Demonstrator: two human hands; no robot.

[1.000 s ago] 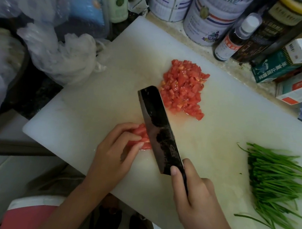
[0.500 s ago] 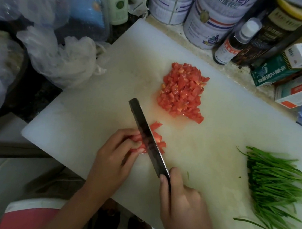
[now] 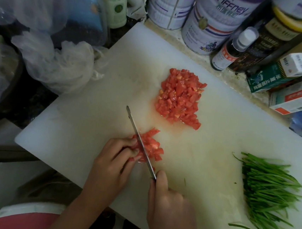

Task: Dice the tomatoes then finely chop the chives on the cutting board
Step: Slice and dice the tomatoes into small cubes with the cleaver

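- The white cutting board (image 3: 90, 127) lies askew on the bench (image 3: 232, 79), with tins (image 3: 208, 27) and bottles (image 3: 232, 48) along its far edge.
- The chives (image 3: 268, 190) lie uncut in a loose bunch at the board's right end, well apart from the tomato.
- A heap of diced tomato (image 3: 179, 96) sits in its juice mid-board, toward the far edge.
- The right hand (image 3: 170, 208) grips the knife's handle — fingers wrapped round it.
- The left hand (image 3: 112, 162), fingers curled, holds down the tomato pieces (image 3: 152, 147) near the front edge.
- The knife (image 3: 136, 129) stands edge-down in those pieces — just beside the left fingertips.
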